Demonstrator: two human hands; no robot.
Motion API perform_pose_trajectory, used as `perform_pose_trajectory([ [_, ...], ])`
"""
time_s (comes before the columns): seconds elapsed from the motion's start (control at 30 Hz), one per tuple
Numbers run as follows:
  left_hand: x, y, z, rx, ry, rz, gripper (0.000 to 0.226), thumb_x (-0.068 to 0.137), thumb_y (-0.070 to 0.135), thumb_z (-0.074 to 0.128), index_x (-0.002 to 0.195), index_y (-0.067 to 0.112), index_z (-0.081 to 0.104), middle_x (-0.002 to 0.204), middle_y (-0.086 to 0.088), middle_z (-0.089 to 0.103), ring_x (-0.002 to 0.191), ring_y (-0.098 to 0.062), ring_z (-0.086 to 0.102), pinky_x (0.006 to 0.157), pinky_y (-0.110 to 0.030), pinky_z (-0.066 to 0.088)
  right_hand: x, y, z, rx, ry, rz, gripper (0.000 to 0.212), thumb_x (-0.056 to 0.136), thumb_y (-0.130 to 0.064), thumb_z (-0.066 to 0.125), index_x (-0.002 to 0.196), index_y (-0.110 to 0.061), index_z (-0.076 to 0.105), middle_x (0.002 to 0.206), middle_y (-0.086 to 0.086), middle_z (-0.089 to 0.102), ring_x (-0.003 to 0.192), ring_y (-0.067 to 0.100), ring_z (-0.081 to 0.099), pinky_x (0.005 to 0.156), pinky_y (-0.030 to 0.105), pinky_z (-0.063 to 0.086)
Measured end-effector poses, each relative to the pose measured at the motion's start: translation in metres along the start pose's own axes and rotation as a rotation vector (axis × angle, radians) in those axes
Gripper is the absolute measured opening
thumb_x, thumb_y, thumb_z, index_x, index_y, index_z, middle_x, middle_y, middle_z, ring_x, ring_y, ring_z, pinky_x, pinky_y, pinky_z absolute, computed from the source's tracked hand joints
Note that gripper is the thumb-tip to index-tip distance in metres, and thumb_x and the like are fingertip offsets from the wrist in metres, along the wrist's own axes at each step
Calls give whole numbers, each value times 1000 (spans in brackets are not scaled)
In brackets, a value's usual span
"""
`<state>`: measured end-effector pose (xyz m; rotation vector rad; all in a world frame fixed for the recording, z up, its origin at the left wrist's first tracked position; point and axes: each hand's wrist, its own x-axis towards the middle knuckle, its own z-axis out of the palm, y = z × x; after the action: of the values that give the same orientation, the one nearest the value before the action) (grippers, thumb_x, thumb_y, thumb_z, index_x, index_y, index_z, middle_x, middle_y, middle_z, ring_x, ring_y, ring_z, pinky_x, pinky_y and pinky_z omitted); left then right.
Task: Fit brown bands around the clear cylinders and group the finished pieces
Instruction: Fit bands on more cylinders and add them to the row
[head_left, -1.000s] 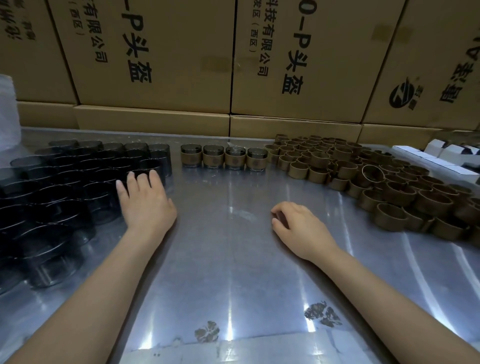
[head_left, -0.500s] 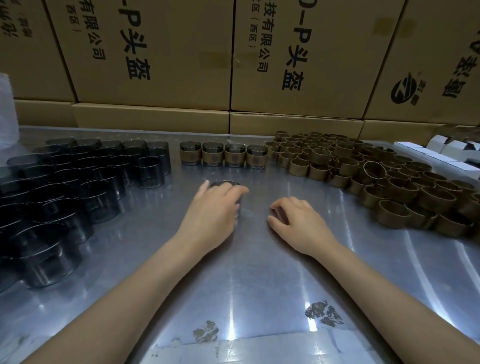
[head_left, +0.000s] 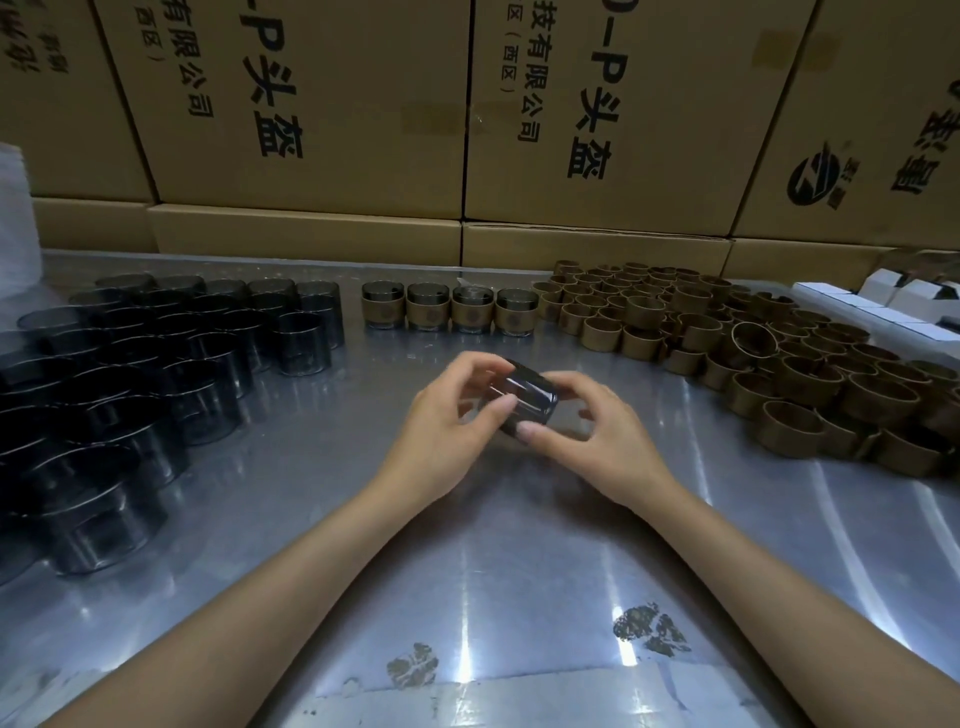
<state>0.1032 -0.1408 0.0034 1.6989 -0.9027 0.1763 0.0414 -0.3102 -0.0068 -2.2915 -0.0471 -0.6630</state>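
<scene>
Hands meet above the tabletop (head_left: 519, 545): left hand (head_left: 447, 421) and right hand (head_left: 597, 431) both grip one dark clear cylinder (head_left: 524, 397), tilted, just in front of the finished row (head_left: 449, 309). Bare cylinders (head_left: 156, 358) stand left of that row, brown bands (head_left: 753, 353) right.
</scene>
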Motion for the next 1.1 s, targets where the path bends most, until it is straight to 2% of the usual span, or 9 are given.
perform_pose_trajectory([
  [0.07, 1, -3, -1, 59, 33, -26, 23, 91, 12, 62, 111, 22, 58, 106, 12, 61, 104, 0, 56, 93, -12, 40, 1, -3, 1, 105, 113, 13, 53, 72, -49, 67, 120, -34, 51, 112, -20, 58, 108, -2, 53, 87, 20, 44],
  [0.17, 0, -7, -2, 173, 0, -2, 25, 91, 14, 62, 116, 18, 61, 115, 7, 57, 109, 1, 51, 92, -2, 32, 2, -6, 3, 140, 188, 22, 62, 71, -49, 68, 126, -35, 44, 112, -22, 54, 108, -3, 53, 86, 12, 44],
  [0.3, 0, -11, -2, 230, -82, -48, 22, 90, 21, 64, 111, 27, 61, 112, 14, 59, 112, -2, 52, 95, -12, 37, 1, -2, 4, 115, 150, 43, 68, 73, -44, 75, 131, -30, 42, 114, -10, 57, 108, 2, 54, 83, 10, 43],
  [0.43, 0, -15, -2, 269, -138, -120, 24, 91, 26, 63, 115, 24, 63, 116, 11, 64, 114, -6, 55, 99, -27, 42, 3, 2, 5, 72, 125, 55, 73, 74, -36, 78, 135, -26, 39, 114, -7, 59, 110, 9, 56, 86, 14, 43],
  [0.6, 0, -18, -2, 277, -199, -168, 23, 91, 26, 64, 114, 23, 65, 112, 10, 68, 105, -2, 60, 84, -6, 41, 4, 3, 6, 21, 67, 104, 80, 75, -41, 77, 140, -28, 32, 123, -4, 58, 118, 11, 52, 98, 30, 45],
  [0.73, 2, -20, -8, 316, -172, -147, 24, 92, 26, 62, 115, 20, 65, 114, 8, 66, 108, -5, 58, 92, -16, 42, 5, 1, 1, 119, 48, 151, 82, 75, -62, 65, 141, -27, 32, 128, -7, 54, 118, 7, 49, 98, 27, 41],
  [0.8, 4, -23, -14, 330, -132, -150, 20, 93, 26, 59, 112, 20, 64, 114, 8, 64, 109, -6, 57, 92, -18, 41, 9, 7, -6, 161, 146, 172, 65, 84, -59, 57, 137, -25, 39, 128, -7, 53, 116, 8, 49, 97, 28, 42],
  [0.9, 5, -27, -19, 332, -108, -201, 13, 94, 26, 58, 107, 25, 63, 111, 8, 62, 104, -5, 56, 79, -10, 38, 19, 29, -22, -81, 305, 213, 42, 95, -38, 54, 132, -20, 48, 134, -3, 50, 125, 14, 45, 102, 31, 37],
  [1.1, 8, -30, -19, 358, -91, -200, 10, 94, 23, 58, 102, 24, 63, 105, 8, 62, 97, -6, 57, 71, -5, 37, 46, 76, -49, -456, 314, 433, 40, 96, -28, 52, 134, -15, 49, 155, -1, 25, 135, 23, 36, 99, 43, 41],
])
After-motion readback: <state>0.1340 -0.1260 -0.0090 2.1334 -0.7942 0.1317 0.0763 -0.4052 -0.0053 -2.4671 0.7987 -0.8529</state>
